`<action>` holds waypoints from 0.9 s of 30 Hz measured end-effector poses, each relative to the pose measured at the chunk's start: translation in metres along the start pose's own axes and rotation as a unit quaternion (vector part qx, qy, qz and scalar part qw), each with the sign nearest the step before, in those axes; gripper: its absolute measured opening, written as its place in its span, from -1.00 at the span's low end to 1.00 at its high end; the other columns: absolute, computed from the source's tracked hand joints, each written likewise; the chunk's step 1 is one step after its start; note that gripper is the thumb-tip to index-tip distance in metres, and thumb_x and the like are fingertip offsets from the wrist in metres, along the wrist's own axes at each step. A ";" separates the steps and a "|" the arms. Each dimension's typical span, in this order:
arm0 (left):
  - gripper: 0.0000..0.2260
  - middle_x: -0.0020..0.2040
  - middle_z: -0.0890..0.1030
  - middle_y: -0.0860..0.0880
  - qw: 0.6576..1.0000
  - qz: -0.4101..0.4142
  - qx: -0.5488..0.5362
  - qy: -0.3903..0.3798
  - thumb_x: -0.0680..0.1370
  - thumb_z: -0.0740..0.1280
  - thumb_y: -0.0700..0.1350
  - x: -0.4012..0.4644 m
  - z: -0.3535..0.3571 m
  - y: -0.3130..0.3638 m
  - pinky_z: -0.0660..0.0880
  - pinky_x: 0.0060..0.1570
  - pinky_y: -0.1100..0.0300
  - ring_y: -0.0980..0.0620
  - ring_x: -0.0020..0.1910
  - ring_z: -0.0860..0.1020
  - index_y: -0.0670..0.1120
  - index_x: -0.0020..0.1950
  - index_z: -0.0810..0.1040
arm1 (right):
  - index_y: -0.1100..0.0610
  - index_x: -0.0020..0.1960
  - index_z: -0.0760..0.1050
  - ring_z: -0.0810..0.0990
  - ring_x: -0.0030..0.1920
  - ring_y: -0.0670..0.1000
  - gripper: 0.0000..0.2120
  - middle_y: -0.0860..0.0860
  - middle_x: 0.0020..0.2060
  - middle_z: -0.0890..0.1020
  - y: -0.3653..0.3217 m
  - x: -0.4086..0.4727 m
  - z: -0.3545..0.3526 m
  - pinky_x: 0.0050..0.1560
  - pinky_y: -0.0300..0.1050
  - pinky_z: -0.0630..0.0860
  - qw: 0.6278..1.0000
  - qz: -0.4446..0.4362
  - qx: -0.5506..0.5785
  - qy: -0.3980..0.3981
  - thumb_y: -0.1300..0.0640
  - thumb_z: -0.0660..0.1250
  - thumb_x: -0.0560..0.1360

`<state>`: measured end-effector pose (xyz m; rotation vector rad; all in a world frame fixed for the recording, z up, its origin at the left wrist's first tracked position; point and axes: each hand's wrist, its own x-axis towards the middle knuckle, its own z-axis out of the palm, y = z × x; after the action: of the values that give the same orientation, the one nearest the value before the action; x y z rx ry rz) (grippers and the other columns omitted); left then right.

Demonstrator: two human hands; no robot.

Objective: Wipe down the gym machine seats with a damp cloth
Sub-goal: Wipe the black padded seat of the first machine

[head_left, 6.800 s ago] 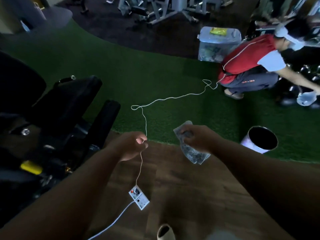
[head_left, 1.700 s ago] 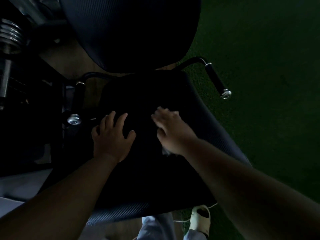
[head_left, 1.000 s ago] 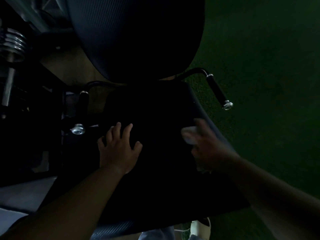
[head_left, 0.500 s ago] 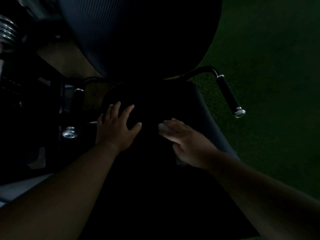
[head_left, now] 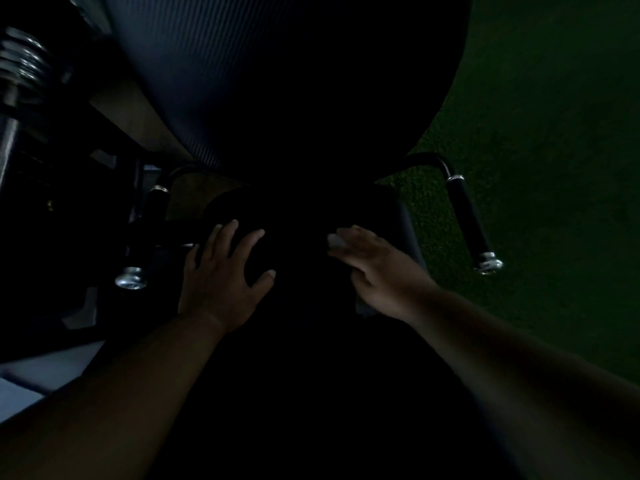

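Observation:
The black padded seat (head_left: 311,358) fills the lower middle of the view, very dark, with the ribbed black backrest (head_left: 277,81) above it. My left hand (head_left: 221,278) rests flat on the seat's left part, fingers spread. Just right of the seat's middle, my right hand (head_left: 377,268) presses the pale damp cloth (head_left: 334,240) onto the seat with its fingers stretched out. The cloth shows only at the fingertips and below the palm; the rest is hidden under the hand.
A black grip handle with a chrome end cap (head_left: 467,220) sticks out to the right of the seat, and another handle (head_left: 142,244) stands to its left. The weight stack (head_left: 24,64) is at the far left. Green turf (head_left: 554,168) covers the floor on the right.
My right hand swept the cloth out to the seat's right edge, then back toward the middle. My left hand has stayed flat on the seat's left side.

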<state>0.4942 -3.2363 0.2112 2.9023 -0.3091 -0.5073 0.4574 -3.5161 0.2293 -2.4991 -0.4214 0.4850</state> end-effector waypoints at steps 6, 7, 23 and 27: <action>-0.34 0.61 0.03 0.05 1.000 0.003 -0.013 0.004 0.43 0.03 0.39 0.001 0.002 -0.002 0.03 0.48 -0.16 0.02 0.59 -0.05 0.28 0.52 0.11 | 0.09 0.46 0.39 0.29 0.49 0.15 -0.52 0.12 0.47 0.37 0.036 0.025 -0.022 0.45 -0.04 0.26 0.961 0.235 0.009 0.142 0.12 0.12 0.55; -0.35 0.61 0.03 0.06 1.000 0.006 -0.016 0.006 0.43 0.03 0.39 0.001 0.003 -0.004 0.04 0.47 -0.15 0.02 0.59 -0.05 0.28 0.52 0.12 | 0.16 0.47 0.36 0.27 0.49 0.18 -0.52 0.16 0.47 0.35 0.028 0.042 -0.021 0.46 -0.06 0.20 0.961 0.239 0.003 0.141 0.17 0.19 0.55; -0.36 0.62 -0.03 0.09 0.999 0.016 -0.028 0.003 0.46 0.05 0.39 0.002 0.006 -0.009 0.01 0.48 -0.15 0.05 0.59 -0.10 0.31 0.53 0.06 | 0.14 0.39 0.45 0.38 0.38 0.23 -0.57 0.19 0.34 0.47 0.034 0.088 -0.011 0.32 0.00 0.37 0.954 0.259 0.021 0.150 0.11 0.12 0.56; -0.37 0.61 0.03 0.07 1.000 0.014 -0.022 0.014 0.47 0.09 0.37 0.003 0.008 -0.010 0.04 0.46 -0.13 0.03 0.59 -0.05 0.29 0.53 0.10 | 0.21 0.48 0.34 0.22 0.50 0.24 -0.43 0.26 0.46 0.32 0.017 0.100 -0.006 0.51 0.00 0.06 0.983 0.170 -0.015 0.063 0.01 -0.02 0.54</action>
<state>0.4960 -3.2282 0.2009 2.8545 -0.3309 -0.4632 0.5515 -3.4934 0.1996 -2.6233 0.0509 0.4475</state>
